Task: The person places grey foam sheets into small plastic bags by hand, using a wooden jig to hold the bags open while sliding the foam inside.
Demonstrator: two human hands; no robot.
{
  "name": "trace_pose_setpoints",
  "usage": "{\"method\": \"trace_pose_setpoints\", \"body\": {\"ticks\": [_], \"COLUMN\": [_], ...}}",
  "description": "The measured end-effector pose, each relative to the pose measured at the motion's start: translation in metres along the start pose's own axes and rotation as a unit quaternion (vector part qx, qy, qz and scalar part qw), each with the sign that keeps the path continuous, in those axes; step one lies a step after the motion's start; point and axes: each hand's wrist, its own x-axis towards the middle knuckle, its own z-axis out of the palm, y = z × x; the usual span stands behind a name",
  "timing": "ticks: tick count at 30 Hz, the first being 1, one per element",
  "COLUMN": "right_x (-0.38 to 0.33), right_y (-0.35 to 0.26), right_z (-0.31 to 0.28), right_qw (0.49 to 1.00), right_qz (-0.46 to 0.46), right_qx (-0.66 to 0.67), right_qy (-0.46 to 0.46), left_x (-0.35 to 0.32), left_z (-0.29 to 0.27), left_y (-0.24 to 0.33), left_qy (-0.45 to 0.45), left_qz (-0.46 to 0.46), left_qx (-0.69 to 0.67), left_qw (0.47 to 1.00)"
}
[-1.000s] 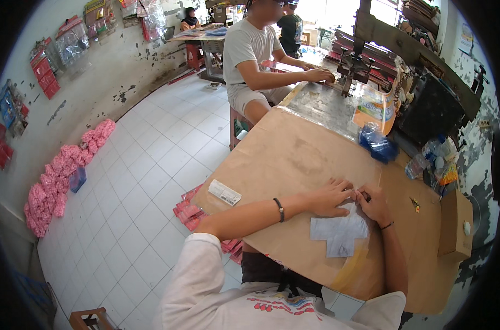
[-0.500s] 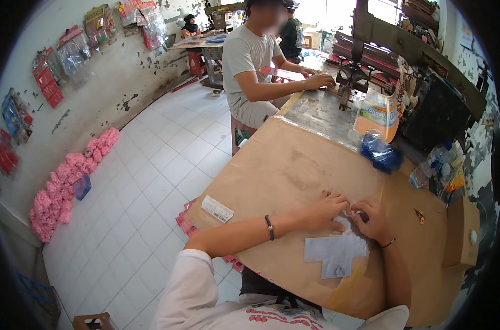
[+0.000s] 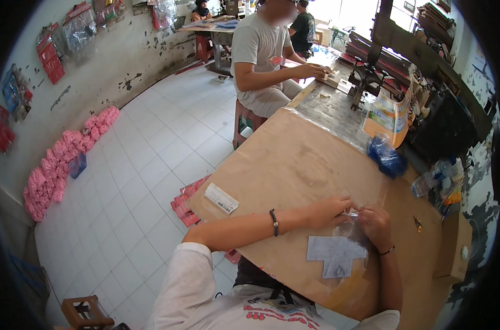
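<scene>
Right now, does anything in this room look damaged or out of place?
Yes: the left wall is damaged, its paint flaked off in dark patches. Pink bundles also lie heaped on the tiled floor, which looks untidy, though they may be stored there.

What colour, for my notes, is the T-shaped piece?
T-shaped piece: pale grey, in the head view.

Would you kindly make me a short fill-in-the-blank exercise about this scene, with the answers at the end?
1. Of the left hand and the right hand, the ____ one is nearer the white label.
2. The flat grey piece is shaped like the letter ____.
3. The long heap of bundles on the floor is coloured ____.
4. The crumpled plastic beyond the hands is ____.

Missing words: left; T; pink; blue.
</scene>
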Motion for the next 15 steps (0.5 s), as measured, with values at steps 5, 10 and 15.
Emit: {"method": "trace_pose_setpoints", "body": {"ticks": [5,10,15], "right_x": [-0.014,0.064,0.11], "right_y": [0.007,-0.062,-0.066], "right_z": [-0.024,-0.085,-0.028], "right_qw": [0.955,0.954,0.953], "right_qz": [0.178,0.248,0.132], "right_qx": [0.138,0.064,0.134], "right_qy": [0.194,-0.153,-0.236], "left_x": [0.002,-0.004,0.003], "left_z": [0.003,-0.01,-0.057], "left_y": [-0.007,0.006,0.024], "left_qy": [-0.037,0.014,0.065], "left_qz": [0.048,-0.014,-0.123], "left_qx": [0.036,-0.072,-0.209], "left_qw": [0.998,0.997,0.968]}}
